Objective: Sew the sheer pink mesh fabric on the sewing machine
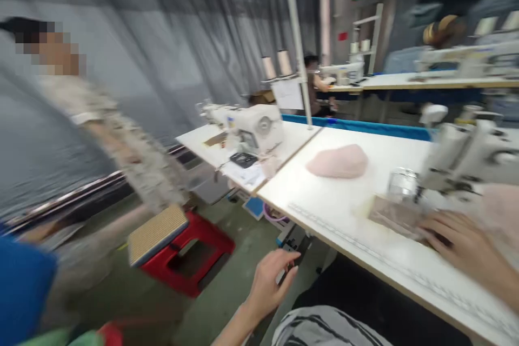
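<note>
My left hand (273, 279) hangs in the air just off the front edge of the table, fingers bent and apart from the thumb, with nothing in it. On the white sewing table (308, 194), my right hand (460, 238) lies low beside the sewing machine (466, 154), fingers stretched leftward. Its fingertips touch the near end of a greyish-pink fabric piece (391, 213) below the machine's head; motion blur softens the contact. A pale pink fabric piece (338, 161) lies farther back. More pink fabric (503, 211) sits at the right, behind my right hand.
A second sewing machine (255, 124) stands on the adjoining table, near a thread stand pole (298, 38). On the floor at left is a red stool (194, 259) with a woven top. One person (117, 130) is at left, blurred; another (318, 86) sits at the back.
</note>
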`<act>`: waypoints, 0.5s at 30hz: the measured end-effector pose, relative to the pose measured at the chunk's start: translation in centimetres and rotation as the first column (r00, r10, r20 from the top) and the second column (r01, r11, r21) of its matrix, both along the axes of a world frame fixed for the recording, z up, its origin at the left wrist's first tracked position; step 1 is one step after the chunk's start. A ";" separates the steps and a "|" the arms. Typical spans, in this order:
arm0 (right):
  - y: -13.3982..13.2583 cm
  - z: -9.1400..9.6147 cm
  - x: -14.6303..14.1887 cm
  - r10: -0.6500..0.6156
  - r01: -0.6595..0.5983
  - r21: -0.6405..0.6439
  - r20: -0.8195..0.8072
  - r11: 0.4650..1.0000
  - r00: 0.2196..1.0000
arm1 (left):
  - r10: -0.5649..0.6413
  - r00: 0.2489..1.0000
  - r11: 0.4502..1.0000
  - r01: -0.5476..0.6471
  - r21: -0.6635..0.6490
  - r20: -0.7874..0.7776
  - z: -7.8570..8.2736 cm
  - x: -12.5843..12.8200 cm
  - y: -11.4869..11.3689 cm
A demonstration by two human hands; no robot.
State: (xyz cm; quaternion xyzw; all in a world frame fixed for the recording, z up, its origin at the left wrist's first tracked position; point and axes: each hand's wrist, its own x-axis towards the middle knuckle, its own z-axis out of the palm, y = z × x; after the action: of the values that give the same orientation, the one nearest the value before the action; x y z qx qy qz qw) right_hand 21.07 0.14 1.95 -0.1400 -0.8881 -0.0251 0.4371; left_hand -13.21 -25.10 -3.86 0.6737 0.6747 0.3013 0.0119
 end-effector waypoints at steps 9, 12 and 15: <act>0.5 -1.2 1.3 -0.112 0.145 -0.118 0.252 0.982 0.961 | -0.583 0.788 0.805 0.594 -0.006 -0.200 9.8 8.3 22.2; 0.3 -0.6 1.3 -0.089 0.132 -0.167 0.246 0.977 0.965 | -0.607 0.770 0.792 0.606 -0.073 -0.198 9.1 11.2 26.5; 0.3 -0.4 1.5 -0.046 0.102 -0.229 0.236 0.968 0.971 | -0.600 0.780 0.800 0.589 -0.113 -0.181 8.1 13.2 29.1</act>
State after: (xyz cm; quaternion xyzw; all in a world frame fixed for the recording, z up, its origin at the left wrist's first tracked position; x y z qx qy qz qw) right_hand 22.53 0.40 1.55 -0.2213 -0.9231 0.0500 0.3104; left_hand -0.02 4.05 4.24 0.8791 0.4326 0.1932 0.0525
